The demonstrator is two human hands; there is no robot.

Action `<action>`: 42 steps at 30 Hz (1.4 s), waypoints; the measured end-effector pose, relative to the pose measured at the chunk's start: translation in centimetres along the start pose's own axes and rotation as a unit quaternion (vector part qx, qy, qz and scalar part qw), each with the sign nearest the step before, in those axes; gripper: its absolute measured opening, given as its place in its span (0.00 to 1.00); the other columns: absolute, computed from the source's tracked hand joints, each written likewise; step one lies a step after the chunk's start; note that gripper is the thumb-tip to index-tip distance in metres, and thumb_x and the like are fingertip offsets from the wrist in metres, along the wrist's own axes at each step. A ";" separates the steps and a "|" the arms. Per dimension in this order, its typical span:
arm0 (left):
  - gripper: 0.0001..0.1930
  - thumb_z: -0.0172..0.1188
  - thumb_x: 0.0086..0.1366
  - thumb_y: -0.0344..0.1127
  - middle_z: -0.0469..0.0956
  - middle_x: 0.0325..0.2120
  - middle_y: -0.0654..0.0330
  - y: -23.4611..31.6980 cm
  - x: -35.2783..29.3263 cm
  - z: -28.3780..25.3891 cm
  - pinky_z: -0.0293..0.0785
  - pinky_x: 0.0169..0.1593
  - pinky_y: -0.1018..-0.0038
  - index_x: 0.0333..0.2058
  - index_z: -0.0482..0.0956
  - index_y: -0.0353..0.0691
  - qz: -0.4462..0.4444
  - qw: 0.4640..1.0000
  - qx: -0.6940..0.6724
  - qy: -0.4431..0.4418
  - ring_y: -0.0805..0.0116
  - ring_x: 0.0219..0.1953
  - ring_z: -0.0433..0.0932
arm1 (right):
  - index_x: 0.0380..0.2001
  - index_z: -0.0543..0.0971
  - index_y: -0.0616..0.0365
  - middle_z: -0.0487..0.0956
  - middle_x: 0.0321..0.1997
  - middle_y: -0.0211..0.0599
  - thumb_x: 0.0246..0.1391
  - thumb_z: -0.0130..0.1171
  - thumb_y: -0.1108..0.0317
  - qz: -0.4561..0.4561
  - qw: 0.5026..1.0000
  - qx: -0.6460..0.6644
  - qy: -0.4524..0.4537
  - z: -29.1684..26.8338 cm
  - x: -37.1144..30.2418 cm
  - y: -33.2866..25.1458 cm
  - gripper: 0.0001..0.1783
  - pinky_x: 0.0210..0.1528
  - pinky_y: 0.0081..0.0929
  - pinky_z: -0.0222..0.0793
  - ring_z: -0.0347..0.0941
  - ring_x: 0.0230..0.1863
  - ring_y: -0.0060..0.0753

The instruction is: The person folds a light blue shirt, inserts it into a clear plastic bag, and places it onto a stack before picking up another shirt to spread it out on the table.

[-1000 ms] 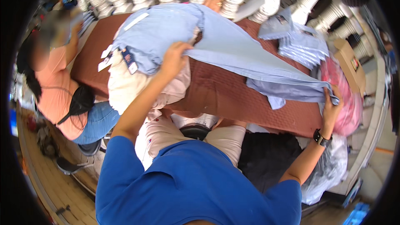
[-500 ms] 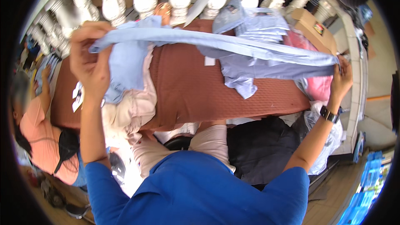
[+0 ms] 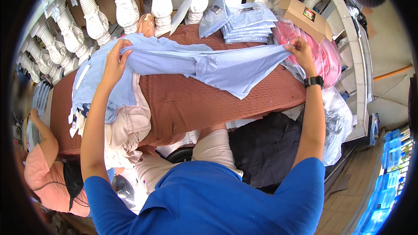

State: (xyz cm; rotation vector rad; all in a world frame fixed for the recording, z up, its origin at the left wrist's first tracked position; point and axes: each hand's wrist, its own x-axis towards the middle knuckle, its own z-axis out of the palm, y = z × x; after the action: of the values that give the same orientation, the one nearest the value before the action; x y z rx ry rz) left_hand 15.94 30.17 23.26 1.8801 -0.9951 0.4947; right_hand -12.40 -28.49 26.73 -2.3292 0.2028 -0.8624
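A light blue cloth garment (image 3: 209,63) is stretched sideways between my hands above a brown-covered table (image 3: 183,104). My left hand (image 3: 115,63) pinches its left end between thumb and fingers. At the other end, my right hand (image 3: 301,53) grips a corner, and from there the loose edge slopes down to a point over the cover. More light blue clothing (image 3: 100,74) with white tags lies under and beside my left hand, partly hidden by that forearm. Cream cloth (image 3: 130,124) hangs over the near edge beside it.
Bagged, folded light blue garments (image 3: 248,24) are stacked at the back. Right of them lie a cardboard box (image 3: 305,17) and pink items in clear plastic (image 3: 324,54). White balusters (image 3: 163,4) line the far side. A person in peach (image 3: 48,169) works at left. Dark fabric (image 3: 265,148) lies near my lap.
Both hands have come closer together, the right one moving left. The garment, earlier pulled into a long narrow strip, now sags with a wider hanging part. The view has shifted slightly.
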 end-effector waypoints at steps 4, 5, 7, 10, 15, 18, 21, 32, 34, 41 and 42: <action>0.06 0.62 0.65 0.26 0.75 0.31 0.62 -1.1 -0.4 -0.6 0.63 0.27 0.75 0.39 0.74 0.35 -0.027 0.999 0.038 -0.027 0.74 0.22 0.63 | 0.31 0.80 0.56 0.76 0.26 0.21 0.47 0.75 0.69 0.007 1.000 -0.009 0.010 1.3 0.0 -0.4 0.12 0.31 0.19 0.63 0.67 0.27 0.15; 0.07 0.62 0.65 0.26 0.75 0.30 0.62 -1.5 -0.4 -0.8 0.62 0.27 0.75 0.39 0.74 0.35 -0.033 0.998 0.045 -0.027 0.75 0.22 0.63 | 0.30 0.80 0.57 0.76 0.25 0.21 0.47 0.75 0.69 0.010 1.000 -0.023 0.008 1.4 0.1 -0.8 0.12 0.31 0.19 0.63 0.67 0.27 0.15; 0.06 0.62 0.65 0.26 0.75 0.30 0.62 -2.3 -0.2 -1.1 0.63 0.27 0.75 0.38 0.74 0.35 -0.037 0.997 0.056 -0.033 0.74 0.22 0.63 | 0.27 0.80 0.57 0.76 0.23 0.23 0.46 0.75 0.68 0.006 0.999 -0.042 0.014 1.5 0.1 -1.5 0.11 0.30 0.21 0.63 0.67 0.26 0.15; 0.05 0.61 0.64 0.24 0.73 0.30 0.59 -2.3 0.3 -1.4 0.64 0.30 0.73 0.38 0.74 0.35 -0.009 0.996 0.076 -0.049 0.68 0.24 0.67 | 0.26 0.79 0.58 0.77 0.22 0.25 0.47 0.75 0.68 -0.026 0.996 -0.076 0.028 1.7 -0.1 -2.2 0.12 0.30 0.22 0.64 0.68 0.25 0.17; 0.06 0.58 0.61 0.19 0.71 0.32 0.53 -2.0 0.4 -1.7 0.69 0.39 0.68 0.36 0.76 0.33 0.047 0.987 0.116 -0.104 0.53 0.34 0.73 | 0.27 0.77 0.61 0.79 0.23 0.31 0.48 0.73 0.72 -0.021 0.993 -0.114 0.013 1.7 -0.6 -5.3 0.12 0.32 0.26 0.70 0.72 0.26 0.20; 0.07 0.58 0.58 0.17 0.72 0.32 0.51 -2.0 0.2 -1.1 0.70 0.43 0.65 0.35 0.76 0.33 0.051 0.987 0.100 -0.117 0.51 0.37 0.74 | 0.28 0.76 0.61 0.78 0.23 0.34 0.49 0.72 0.72 -0.101 0.991 -0.076 0.034 1.2 -0.4 -4.1 0.12 0.31 0.27 0.70 0.72 0.25 0.24; 0.09 0.57 0.57 0.16 0.71 0.33 0.50 -3.8 0.0 -1.9 0.70 0.44 0.63 0.36 0.74 0.33 0.078 0.977 0.126 -0.151 0.48 0.39 0.74 | 0.28 0.75 0.63 0.77 0.23 0.36 0.51 0.70 0.73 -0.076 0.988 -0.131 0.018 2.0 -0.3 -5.5 0.11 0.31 0.28 0.70 0.73 0.25 0.28; 0.12 0.55 0.59 0.14 0.71 0.36 0.51 -2.4 2.0 -4.4 0.70 0.45 0.68 0.39 0.71 0.33 0.046 0.987 0.122 -0.097 0.47 0.41 0.73 | 0.33 0.78 0.62 0.80 0.29 0.32 0.54 0.67 0.75 -0.061 0.994 -0.057 -0.073 1.8 0.3 -5.4 0.07 0.37 0.23 0.72 0.75 0.31 0.22; 0.09 0.57 0.61 0.16 0.72 0.36 0.51 -2.2 2.4 -5.1 0.70 0.45 0.68 0.39 0.72 0.33 0.061 0.984 0.134 -0.099 0.49 0.40 0.74 | 0.32 0.77 0.62 0.80 0.28 0.32 0.54 0.68 0.72 -0.051 0.994 -0.077 -0.065 1.4 0.4 -5.5 0.09 0.37 0.24 0.72 0.75 0.31 0.23; 0.04 0.61 0.62 0.22 0.74 0.35 0.52 -3.6 2.6 -6.1 0.71 0.43 0.65 0.36 0.77 0.31 0.124 0.958 0.215 -0.141 0.51 0.39 0.76 | 0.31 0.76 0.62 0.79 0.26 0.33 0.53 0.70 0.70 -0.078 0.986 -0.127 -0.072 1.0 0.1 -5.3 0.11 0.35 0.25 0.72 0.76 0.29 0.24; 0.04 0.62 0.62 0.23 0.75 0.34 0.52 -3.9 2.7 -6.3 0.72 0.42 0.64 0.35 0.78 0.31 0.137 0.950 0.240 -0.149 0.51 0.39 0.76 | 0.31 0.77 0.62 0.79 0.26 0.33 0.52 0.70 0.70 -0.081 0.984 -0.138 -0.078 1.0 0.1 -5.3 0.11 0.35 0.25 0.72 0.76 0.28 0.24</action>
State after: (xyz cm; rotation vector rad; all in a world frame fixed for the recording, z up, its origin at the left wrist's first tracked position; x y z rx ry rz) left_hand 21.07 35.38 26.10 2.3062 -1.4493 0.6759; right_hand -12.08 -23.81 29.44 -2.6907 0.0692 -0.7634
